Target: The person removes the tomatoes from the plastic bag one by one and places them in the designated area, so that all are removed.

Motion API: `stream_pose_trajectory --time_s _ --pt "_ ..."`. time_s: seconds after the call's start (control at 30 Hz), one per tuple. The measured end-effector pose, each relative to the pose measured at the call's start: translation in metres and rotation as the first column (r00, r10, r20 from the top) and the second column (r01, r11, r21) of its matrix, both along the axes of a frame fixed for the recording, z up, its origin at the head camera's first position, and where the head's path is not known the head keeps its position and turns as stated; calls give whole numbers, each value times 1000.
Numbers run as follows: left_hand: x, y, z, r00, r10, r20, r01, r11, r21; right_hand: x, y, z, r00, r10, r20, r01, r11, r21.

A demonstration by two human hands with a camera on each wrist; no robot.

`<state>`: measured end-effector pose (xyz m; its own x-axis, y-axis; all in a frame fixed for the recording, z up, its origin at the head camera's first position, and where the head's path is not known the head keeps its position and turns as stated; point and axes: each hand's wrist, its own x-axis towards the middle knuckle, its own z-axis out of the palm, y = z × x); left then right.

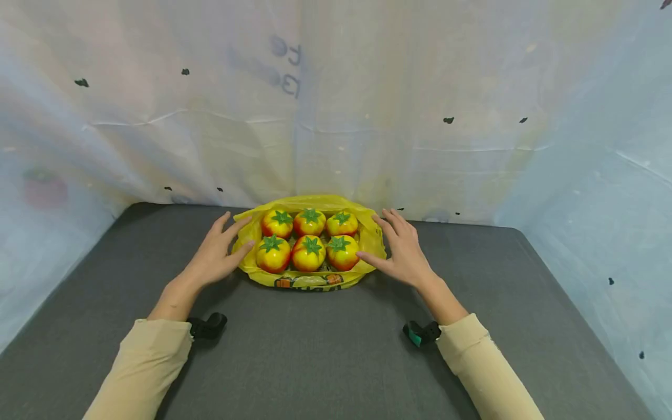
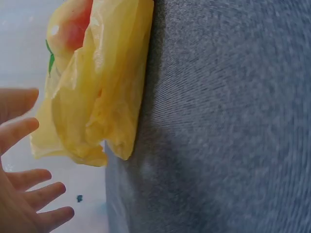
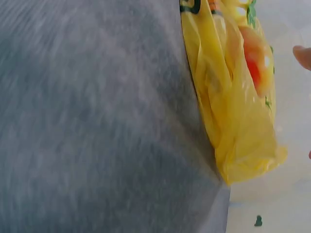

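A yellow plastic bag [image 1: 310, 202] lies at the far side of the table with its mouth spread wide. Several yellow-red tomatoes [image 1: 308, 253] with green star-shaped tops sit in it in two rows. My left hand [image 1: 215, 254] is at the bag's left end, fingers spread and relaxed, holding nothing. In the left wrist view its fingers [image 2: 48, 196] are parted beside the crumpled bag side [image 2: 116, 92]. At the other end my right hand [image 1: 403, 248] is spread likewise, thumb close to the bag's rim. Only a fingertip [image 3: 303, 57] or so of it shows in the right wrist view.
The dark grey table [image 1: 315, 350] extends around the bag and under both forearms. Directly behind it hangs a pale, translucent sheet [image 1: 367, 116], with more sheeting at both sides. A black wrist mount [image 1: 208, 326] is on each wrist.
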<state>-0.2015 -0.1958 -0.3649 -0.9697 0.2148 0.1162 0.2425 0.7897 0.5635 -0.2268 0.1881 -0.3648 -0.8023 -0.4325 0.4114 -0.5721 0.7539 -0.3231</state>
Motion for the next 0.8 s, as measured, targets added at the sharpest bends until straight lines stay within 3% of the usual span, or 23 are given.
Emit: stream_pose_trajectory --time_s 0.13,0.33,0.63,0.8 --pt "-2 -1 -5 1000 13 4 -13 998 66 0 -9 0 997 48 54 -44 997 -64" --pt "-4 0 -8 1000 16 16 -18 989 144 1 -21 -2 985 71 158 -49 989 -141" --pt "-9 0 -13 986 54 158 -94 961 260 -1 -34 -10 977 144 159 -114 976 -184" --pt "-12 0 -14 977 34 212 -100 947 306 -1 -37 -11 970 160 184 -128 976 -175"
